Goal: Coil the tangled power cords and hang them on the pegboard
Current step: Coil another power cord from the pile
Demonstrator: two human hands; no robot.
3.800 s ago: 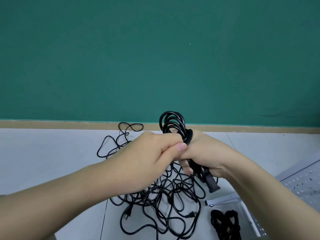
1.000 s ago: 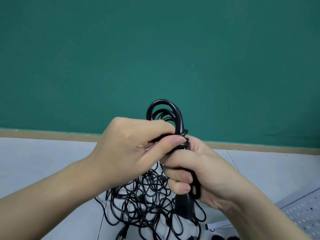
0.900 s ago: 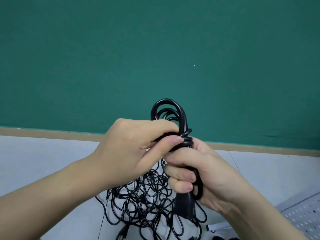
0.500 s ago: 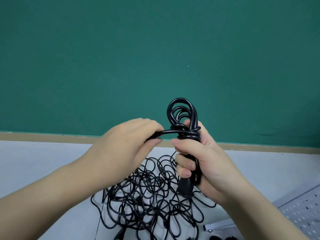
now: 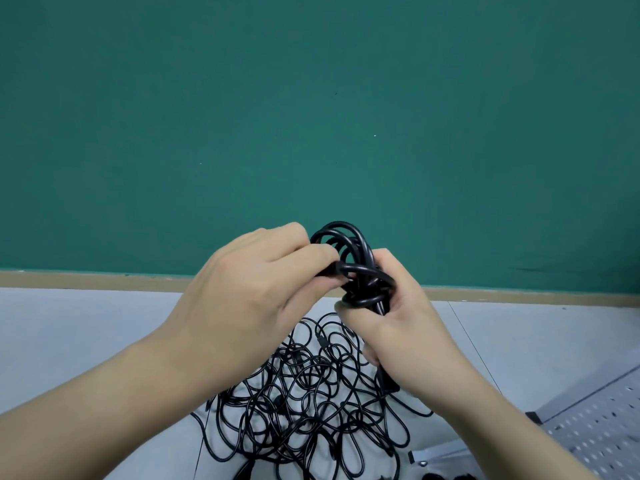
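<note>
While hand-held (image 5: 398,327), coiled cord (image 5: 360,271) upright.

two hands (image 5: 346,303); one coiled cord (image 5: 356,258); one tangled cord pile (image 5: 311,403); one pegboard (image 5: 595,427).

head view; worn high; faces forward-down; close over hands (image 5: 242,306)

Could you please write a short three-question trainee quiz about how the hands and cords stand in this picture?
1. True or false: the right hand grips the coiled black power cord.
2. The left hand pinches: A) that cord's free end, B) the grey perforated pegboard.
3. Where does the tangled heap of black cords lie?

Key: 1 true; 2 A; 3 on the pale floor, below the hands.
</note>
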